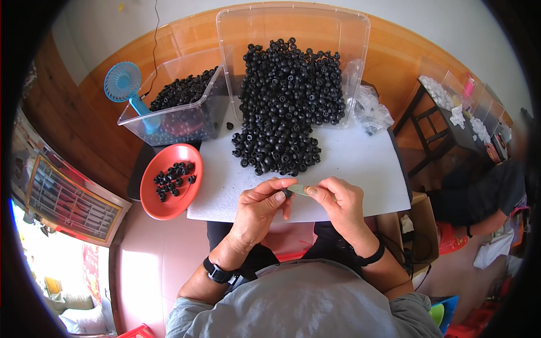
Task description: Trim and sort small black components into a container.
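A white sheet [372, 194] covers the work surface before me. At its far edge, a large clear bin [293, 25] rests on its side, mouth toward me; a pile of black beads [279, 110] extends from it onto the sheet. To its left, a second bin [186, 107] holds more beads. An orange-red bowl [169, 209] near my left side contains a small batch. A plastic bag [372, 110] lies right of the pile; a blue fan [123, 82] stands at the second bin's left corner. My right hand [344, 205] pinches a pale green strip [301, 190] between thumb and forefinger. My left hand [262, 205], thumb and forefinger closed, grips one black piece [288, 192] just beside the strip's tip, above the sheet's near edge.
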`<state>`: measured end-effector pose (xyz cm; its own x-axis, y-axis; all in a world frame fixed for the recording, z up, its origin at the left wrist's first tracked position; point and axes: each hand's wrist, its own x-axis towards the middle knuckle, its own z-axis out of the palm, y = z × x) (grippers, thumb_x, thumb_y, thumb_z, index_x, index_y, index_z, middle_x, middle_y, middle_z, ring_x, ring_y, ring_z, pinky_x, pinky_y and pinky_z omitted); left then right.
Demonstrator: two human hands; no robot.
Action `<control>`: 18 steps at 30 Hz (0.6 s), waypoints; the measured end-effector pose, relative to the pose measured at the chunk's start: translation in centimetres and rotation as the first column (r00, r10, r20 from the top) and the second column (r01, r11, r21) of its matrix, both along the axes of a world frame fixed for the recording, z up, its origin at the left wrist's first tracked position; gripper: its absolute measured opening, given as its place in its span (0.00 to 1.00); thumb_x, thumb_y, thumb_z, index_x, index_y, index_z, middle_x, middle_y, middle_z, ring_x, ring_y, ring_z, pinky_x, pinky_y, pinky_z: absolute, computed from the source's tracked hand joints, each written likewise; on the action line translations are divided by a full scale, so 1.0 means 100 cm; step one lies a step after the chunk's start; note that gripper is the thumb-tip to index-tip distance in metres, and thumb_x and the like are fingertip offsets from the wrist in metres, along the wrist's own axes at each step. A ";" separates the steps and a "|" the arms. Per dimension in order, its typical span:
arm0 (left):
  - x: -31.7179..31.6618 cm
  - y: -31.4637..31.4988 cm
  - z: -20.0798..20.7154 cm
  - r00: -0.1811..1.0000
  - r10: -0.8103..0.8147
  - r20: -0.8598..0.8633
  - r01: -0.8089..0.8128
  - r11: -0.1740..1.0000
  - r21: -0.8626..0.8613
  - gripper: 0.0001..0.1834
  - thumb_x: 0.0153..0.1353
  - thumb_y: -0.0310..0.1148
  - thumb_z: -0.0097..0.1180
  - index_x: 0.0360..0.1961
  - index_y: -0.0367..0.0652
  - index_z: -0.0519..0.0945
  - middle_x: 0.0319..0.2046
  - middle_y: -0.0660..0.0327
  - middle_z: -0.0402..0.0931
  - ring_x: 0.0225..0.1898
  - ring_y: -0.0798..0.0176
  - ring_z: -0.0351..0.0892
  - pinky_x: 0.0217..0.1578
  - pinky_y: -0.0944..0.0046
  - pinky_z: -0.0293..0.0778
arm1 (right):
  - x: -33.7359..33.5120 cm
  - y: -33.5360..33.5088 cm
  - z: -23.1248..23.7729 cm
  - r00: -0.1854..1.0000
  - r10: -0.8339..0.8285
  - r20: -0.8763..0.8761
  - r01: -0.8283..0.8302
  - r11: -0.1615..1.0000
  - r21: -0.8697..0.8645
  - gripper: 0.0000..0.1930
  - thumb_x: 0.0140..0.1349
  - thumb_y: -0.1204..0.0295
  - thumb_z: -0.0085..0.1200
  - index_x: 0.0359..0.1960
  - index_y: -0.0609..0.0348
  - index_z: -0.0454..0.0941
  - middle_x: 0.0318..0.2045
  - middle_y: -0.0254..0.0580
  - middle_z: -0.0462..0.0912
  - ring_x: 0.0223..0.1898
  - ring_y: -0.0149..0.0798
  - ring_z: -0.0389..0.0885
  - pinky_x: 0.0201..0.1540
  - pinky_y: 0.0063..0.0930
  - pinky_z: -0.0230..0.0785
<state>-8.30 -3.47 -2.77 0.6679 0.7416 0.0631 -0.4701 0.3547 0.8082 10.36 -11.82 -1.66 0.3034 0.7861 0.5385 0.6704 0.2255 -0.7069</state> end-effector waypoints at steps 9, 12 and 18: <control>0.001 -0.001 -0.001 1.000 0.003 -0.008 -0.003 1.000 0.031 0.14 0.70 0.22 0.54 0.54 0.30 0.82 0.44 0.55 0.80 0.40 0.62 0.79 0.35 0.62 0.77 | 0.000 0.000 -0.004 0.999 0.002 0.037 -0.003 1.000 0.012 0.13 0.61 0.67 0.68 0.25 0.58 0.79 0.18 0.40 0.78 0.19 0.41 0.76 0.23 0.35 0.65; 0.001 -0.001 0.000 0.999 0.018 -0.039 -0.019 1.000 -0.006 0.13 0.70 0.22 0.54 0.53 0.30 0.82 0.44 0.55 0.80 0.40 0.62 0.79 0.35 0.62 0.76 | 0.000 0.000 -0.005 0.988 0.013 0.151 -0.025 0.997 0.074 0.13 0.60 0.67 0.69 0.25 0.58 0.78 0.19 0.39 0.78 0.20 0.42 0.76 0.23 0.35 0.65; 0.001 0.003 0.000 0.999 -0.020 -0.029 0.019 1.000 -0.016 0.13 0.70 0.23 0.55 0.53 0.30 0.82 0.43 0.54 0.81 0.39 0.62 0.79 0.34 0.63 0.75 | 0.003 -0.005 -0.005 0.992 0.050 0.119 -0.067 0.986 0.150 0.12 0.60 0.68 0.70 0.25 0.59 0.79 0.19 0.39 0.78 0.20 0.41 0.76 0.24 0.34 0.65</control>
<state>-8.24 -3.19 -2.73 0.6837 0.7290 0.0321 -0.4395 0.3763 0.8156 10.66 -12.35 -2.11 0.1884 0.7060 0.6827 0.7275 0.3667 -0.5800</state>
